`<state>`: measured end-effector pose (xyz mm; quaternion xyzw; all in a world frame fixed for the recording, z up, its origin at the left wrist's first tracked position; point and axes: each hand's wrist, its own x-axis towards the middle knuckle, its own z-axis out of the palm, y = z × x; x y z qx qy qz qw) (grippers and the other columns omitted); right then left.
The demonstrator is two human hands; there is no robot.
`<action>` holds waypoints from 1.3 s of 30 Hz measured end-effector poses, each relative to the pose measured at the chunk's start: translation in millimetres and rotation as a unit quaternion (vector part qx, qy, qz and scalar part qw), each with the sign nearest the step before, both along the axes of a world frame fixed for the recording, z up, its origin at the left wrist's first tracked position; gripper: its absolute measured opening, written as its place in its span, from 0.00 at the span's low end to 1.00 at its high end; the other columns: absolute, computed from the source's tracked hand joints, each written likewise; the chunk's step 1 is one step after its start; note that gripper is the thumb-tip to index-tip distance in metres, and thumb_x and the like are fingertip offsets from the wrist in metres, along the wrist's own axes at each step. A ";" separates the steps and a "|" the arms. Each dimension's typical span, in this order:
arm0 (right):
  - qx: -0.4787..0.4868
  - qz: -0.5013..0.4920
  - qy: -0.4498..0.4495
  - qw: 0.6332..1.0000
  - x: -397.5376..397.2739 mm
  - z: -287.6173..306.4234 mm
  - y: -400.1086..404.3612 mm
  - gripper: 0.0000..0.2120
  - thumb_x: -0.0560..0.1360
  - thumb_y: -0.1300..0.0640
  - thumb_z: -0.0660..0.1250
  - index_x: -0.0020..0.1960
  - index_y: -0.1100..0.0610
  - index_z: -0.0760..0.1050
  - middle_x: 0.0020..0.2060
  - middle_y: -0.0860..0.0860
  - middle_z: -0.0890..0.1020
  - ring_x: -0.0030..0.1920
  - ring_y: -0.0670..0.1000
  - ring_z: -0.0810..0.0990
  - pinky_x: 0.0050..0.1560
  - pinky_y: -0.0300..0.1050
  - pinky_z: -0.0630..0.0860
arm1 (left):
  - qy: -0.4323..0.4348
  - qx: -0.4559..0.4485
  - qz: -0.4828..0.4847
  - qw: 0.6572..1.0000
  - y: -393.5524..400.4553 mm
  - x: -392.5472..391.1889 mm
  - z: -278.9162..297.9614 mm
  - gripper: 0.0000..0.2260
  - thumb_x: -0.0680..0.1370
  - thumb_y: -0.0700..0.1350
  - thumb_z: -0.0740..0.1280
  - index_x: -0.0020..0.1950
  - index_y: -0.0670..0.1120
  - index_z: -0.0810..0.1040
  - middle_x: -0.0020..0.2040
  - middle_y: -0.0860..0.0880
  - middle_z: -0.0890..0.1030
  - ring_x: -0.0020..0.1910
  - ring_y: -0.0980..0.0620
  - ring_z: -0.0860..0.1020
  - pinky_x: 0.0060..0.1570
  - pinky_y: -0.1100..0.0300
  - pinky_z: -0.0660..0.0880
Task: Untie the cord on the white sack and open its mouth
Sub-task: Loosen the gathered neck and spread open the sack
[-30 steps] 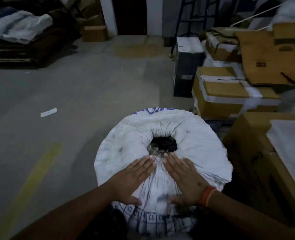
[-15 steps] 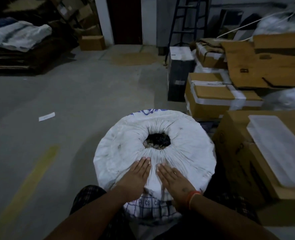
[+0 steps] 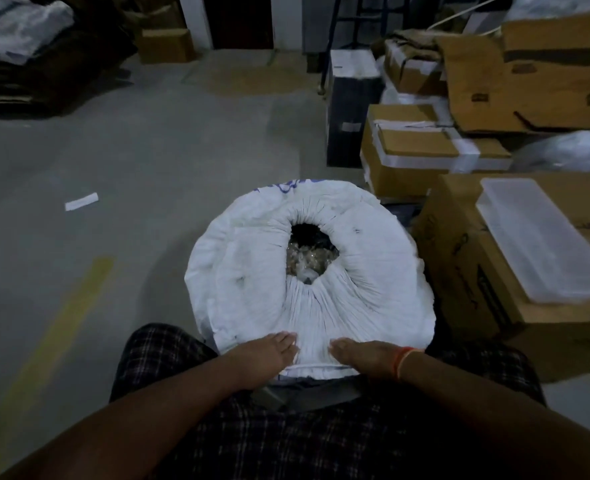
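White sack stands on floor left of cardboard boxes, mouth part open, no cord visible. Left hand and right hand lie flat, fingers unclenched, on sack's near edge. Opening step; next, likely spread the pleats wider

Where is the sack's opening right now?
In the head view, the opening sits centre frame atop the white sack, beyond both hands, left of the cardboard boxes.

One white sack, two hands, one paper slip.
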<state>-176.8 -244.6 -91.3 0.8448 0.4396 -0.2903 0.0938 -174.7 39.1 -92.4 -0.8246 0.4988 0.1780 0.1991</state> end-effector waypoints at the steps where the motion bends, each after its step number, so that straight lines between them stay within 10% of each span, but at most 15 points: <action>1: -0.007 -0.012 -0.010 1.000 -0.9 -4.0 3.1 0.26 0.85 0.67 0.47 0.80 0.65 0.41 0.80 0.61 0.44 0.81 0.57 0.46 0.78 0.44 0.41 | 0.026 0.005 0.023 0.999 -0.5 -1.7 1.9 0.29 0.84 0.35 0.59 0.82 0.34 0.51 0.83 0.32 0.48 0.84 0.36 0.50 0.83 0.47 0.48; 6: 0.009 -0.075 -0.009 0.997 6.2 -16.2 -0.1 0.40 0.80 0.60 0.64 0.80 0.64 0.40 0.80 0.62 0.43 0.80 0.63 0.45 0.79 0.55 0.49 | 0.063 -0.032 0.121 0.990 14.8 -1.0 -1.6 0.43 0.79 0.53 0.63 0.84 0.38 0.41 0.83 0.38 0.36 0.83 0.41 0.37 0.82 0.48 0.38; 10: 0.229 -0.207 0.066 0.949 21.5 29.7 -8.1 0.40 0.76 0.37 0.66 0.80 0.55 0.59 0.77 0.50 0.64 0.76 0.47 0.64 0.75 0.35 0.56 | 0.122 -0.226 0.191 0.947 22.6 16.2 24.4 0.43 0.82 0.67 0.58 0.85 0.44 0.43 0.84 0.49 0.42 0.83 0.52 0.41 0.80 0.58 0.35; 16: 0.511 -0.447 -0.194 0.708 75.6 60.5 -38.2 0.07 0.78 0.59 0.69 0.55 0.55 0.84 0.49 0.49 0.84 0.49 0.45 0.80 0.50 0.42 0.78 | -0.065 -0.606 0.396 0.687 27.5 59.9 47.6 0.15 0.82 0.50 0.66 0.65 0.48 0.83 0.61 0.53 0.86 0.58 0.56 0.83 0.61 0.56 0.79; 20: 0.485 -0.517 -0.225 0.669 110.9 48.3 -72.0 0.06 0.75 0.57 0.72 0.50 0.50 0.85 0.50 0.53 0.84 0.55 0.53 0.79 0.59 0.61 0.76 | -0.153 -0.579 0.501 0.625 34.7 93.9 44.8 0.10 0.79 0.43 0.71 0.59 0.52 0.85 0.62 0.48 0.82 0.61 0.50 0.80 0.61 0.53 0.78; 23: 0.435 -0.583 -0.177 0.663 127.1 32.1 -89.3 0.04 0.72 0.40 0.73 0.46 0.37 0.82 0.63 0.57 0.77 0.65 0.58 0.74 0.65 0.63 0.72 | -0.072 -0.500 0.650 0.568 62.9 123.9 6.2 0.12 0.72 0.56 0.76 0.55 0.65 0.84 0.70 0.43 0.78 0.64 0.45 0.79 0.66 0.54 0.75; 27: 0.438 -0.621 -0.099 0.643 124.7 44.1 -83.2 0.05 0.74 0.52 0.75 0.49 0.45 0.85 0.68 0.55 0.67 0.62 0.55 0.75 0.61 0.54 0.77 | 0.123 -0.584 0.685 0.418 67.8 132.1 11.8 0.12 0.74 0.44 0.79 0.56 0.55 0.86 0.63 0.42 0.82 0.39 0.52 0.80 0.38 0.64 0.79; 31: 0.471 -0.614 -0.052 0.631 129.8 42.7 -87.9 0.09 0.75 0.61 0.73 0.55 0.53 0.85 0.61 0.58 0.79 0.51 0.57 0.82 0.47 0.49 0.83 | 0.200 -0.608 0.645 0.417 75.9 138.7 25.6 0.15 0.77 0.39 0.76 0.62 0.48 0.85 0.65 0.47 0.82 0.59 0.50 0.81 0.56 0.61 0.75; 34: 0.469 -0.600 -0.017 0.648 131.0 42.0 -94.5 0.14 0.75 0.61 0.74 0.60 0.56 0.83 0.59 0.52 0.82 0.60 0.49 0.78 0.55 0.34 0.73 | 0.181 -0.598 0.615 0.481 84.1 143.1 28.6 0.14 0.77 0.38 0.75 0.61 0.49 0.86 0.63 0.48 0.84 0.60 0.52 0.80 0.61 0.66 0.76; 39: 0.439 -0.566 -0.033 0.697 139.8 42.4 -94.0 0.16 0.74 0.62 0.75 0.60 0.49 0.83 0.58 0.48 0.84 0.63 0.49 0.79 0.68 0.42 0.70 | 0.092 -0.572 0.528 0.621 80.2 149.2 29.7 0.15 0.75 0.42 0.78 0.61 0.53 0.86 0.60 0.53 0.86 0.62 0.55 0.81 0.63 0.63 0.73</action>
